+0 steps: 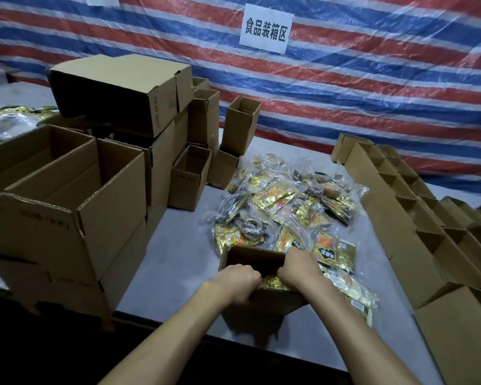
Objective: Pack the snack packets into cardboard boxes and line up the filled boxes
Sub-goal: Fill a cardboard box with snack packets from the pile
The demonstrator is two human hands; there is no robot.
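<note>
A small open cardboard box [250,257] stands at the near edge of the grey table [178,254], with a gold packet [272,283] showing inside it. My left hand [238,280] grips the box's near rim, its fingers curled over it. My right hand [299,266] reaches into the box on the right side, fingers curled down on the gold packet. Just behind and to the right of the box lies a pile of gold and clear snack packets [286,207].
Large open cartons [67,195] stack up on the left, with small empty boxes [189,176] beside them. A row of small open boxes [417,207] runs along the right side. A striped tarp with a paper sign [265,29] hangs behind.
</note>
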